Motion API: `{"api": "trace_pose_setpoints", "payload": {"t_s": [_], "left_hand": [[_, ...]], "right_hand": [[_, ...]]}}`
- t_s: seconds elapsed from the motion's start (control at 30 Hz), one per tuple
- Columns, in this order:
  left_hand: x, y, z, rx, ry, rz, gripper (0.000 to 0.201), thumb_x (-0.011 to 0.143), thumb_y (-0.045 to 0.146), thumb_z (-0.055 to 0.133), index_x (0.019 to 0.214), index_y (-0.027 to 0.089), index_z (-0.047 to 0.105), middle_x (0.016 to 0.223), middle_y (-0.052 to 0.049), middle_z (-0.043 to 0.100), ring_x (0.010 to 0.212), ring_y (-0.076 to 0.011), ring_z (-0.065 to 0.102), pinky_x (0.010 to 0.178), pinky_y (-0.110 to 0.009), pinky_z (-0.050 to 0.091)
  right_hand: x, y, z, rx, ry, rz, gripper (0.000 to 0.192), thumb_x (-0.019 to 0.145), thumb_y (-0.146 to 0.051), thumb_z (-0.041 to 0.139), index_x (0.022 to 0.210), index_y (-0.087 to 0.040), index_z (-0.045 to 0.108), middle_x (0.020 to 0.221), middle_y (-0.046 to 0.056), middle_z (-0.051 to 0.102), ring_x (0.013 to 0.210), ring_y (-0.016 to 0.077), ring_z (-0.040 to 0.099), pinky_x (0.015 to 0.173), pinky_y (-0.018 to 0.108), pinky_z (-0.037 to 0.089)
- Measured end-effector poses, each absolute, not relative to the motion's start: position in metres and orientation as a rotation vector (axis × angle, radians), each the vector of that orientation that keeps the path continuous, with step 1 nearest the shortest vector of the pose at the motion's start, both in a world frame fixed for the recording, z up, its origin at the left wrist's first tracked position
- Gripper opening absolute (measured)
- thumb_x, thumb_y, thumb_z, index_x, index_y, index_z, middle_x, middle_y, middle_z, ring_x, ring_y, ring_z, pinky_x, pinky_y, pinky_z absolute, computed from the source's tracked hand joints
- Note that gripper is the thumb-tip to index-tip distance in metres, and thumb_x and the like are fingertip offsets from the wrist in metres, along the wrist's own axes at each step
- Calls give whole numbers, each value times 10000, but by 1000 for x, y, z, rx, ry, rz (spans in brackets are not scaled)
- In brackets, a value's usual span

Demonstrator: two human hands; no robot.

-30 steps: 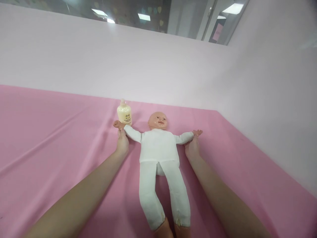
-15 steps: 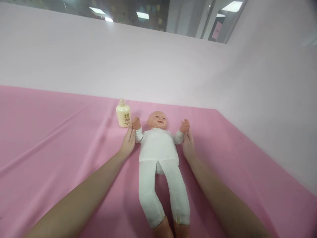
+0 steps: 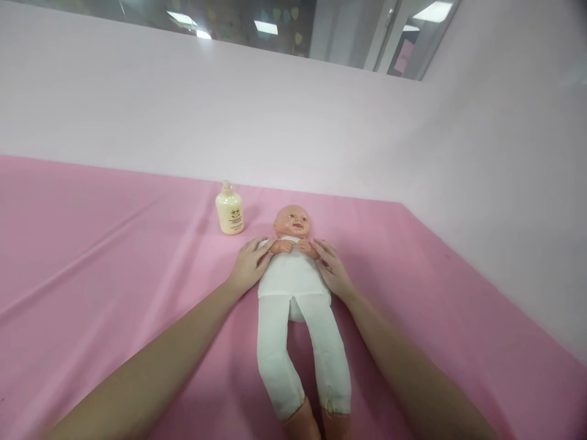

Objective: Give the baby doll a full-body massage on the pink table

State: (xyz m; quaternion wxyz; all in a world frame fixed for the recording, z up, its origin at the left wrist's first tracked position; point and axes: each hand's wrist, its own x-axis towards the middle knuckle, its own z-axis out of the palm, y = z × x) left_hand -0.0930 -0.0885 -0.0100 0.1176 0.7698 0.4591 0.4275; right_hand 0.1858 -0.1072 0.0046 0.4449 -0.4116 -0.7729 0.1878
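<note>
A baby doll (image 3: pixel 293 275) with a white cloth body lies on its back, head away from me, its plastic feet cut off by the bottom edge of the view. Both of its arms are folded in, and the small plastic hands rest over the upper chest. My left hand (image 3: pixel 250 264) is closed around the doll's arm on the left side, thumb below and fingers above. On the other side my right hand (image 3: pixel 334 269) grips the other arm in the same way. The doll's sleeves are largely hidden under my fingers.
A cream-coloured pump bottle (image 3: pixel 230 211) stands upright to the left of the doll's head. Beneath everything is a pink, slightly creased cover (image 3: pixel 114 263). A white wall (image 3: pixel 229 116) rises behind it and on the right, with a window (image 3: pixel 343 36) above.
Both my hands have moved inward, bringing the doll's arms from spread out beside its head to folded over its chest. The bottle and the doll's body stay in place.
</note>
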Motion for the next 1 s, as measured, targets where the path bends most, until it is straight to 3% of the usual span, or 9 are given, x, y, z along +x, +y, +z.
{"api": "trace_pose_setpoints", "payload": {"t_s": [0.17, 0.4, 0.6, 0.77, 0.87, 1.0], "left_hand": [[-96, -90, -3, 1868, 1283, 1511, 437, 982, 424, 435, 1372, 241, 505, 1310, -106, 581, 1245, -273, 518, 1103, -473, 372], [-120, -69, -19, 955, 1370, 1759, 402, 981, 392, 414, 1356, 254, 367, 1392, -114, 490, 1289, -247, 505, 1071, -433, 434], [-119, -68, -19, 983, 1250, 1823, 642, 923, 362, 578, 1454, 297, 222, 1537, -91, 348, 1400, -244, 392, 1132, -408, 383], [-114, -72, -13, 1104, 1246, 1791, 824, 840, 264, 703, 1484, 269, 189, 1489, -124, 410, 1341, -259, 456, 1100, -422, 420], [-112, -75, -11, 1267, 1254, 1768, 861, 828, 224, 698, 1511, 303, 179, 1497, -105, 418, 1328, -252, 475, 1099, -427, 425], [-106, -79, -10, 1656, 1282, 1581, 734, 864, 208, 601, 1515, 309, 279, 1474, -77, 479, 1310, -263, 501, 1095, -459, 420]], "right_hand": [[183, -112, 7, -1041, -1606, 573, 519, 957, -378, 482, 1468, -306, 424, 1505, 45, 452, 1404, 224, 397, 1201, 473, 284], [198, -94, -2, -1041, -1039, 637, 628, 930, -388, 449, 1523, -301, 263, 1604, 26, 289, 1475, 201, 289, 1216, 484, 254], [213, -78, -24, -1080, -888, 720, 815, 868, -381, 549, 1556, -350, 114, 1611, 21, 265, 1460, 208, 328, 1185, 475, 335], [201, -90, -8, -1060, -1069, 636, 829, 831, -304, 609, 1543, -365, 189, 1627, -21, 224, 1490, 209, 258, 1204, 435, 300], [192, -100, 6, -1035, -1264, 597, 717, 858, -228, 543, 1521, -329, 289, 1593, -6, 320, 1454, 206, 330, 1204, 409, 298], [188, -104, 4, -1037, -1491, 593, 623, 867, -157, 471, 1469, -305, 405, 1488, 10, 486, 1370, 204, 450, 1184, 451, 337]]}}
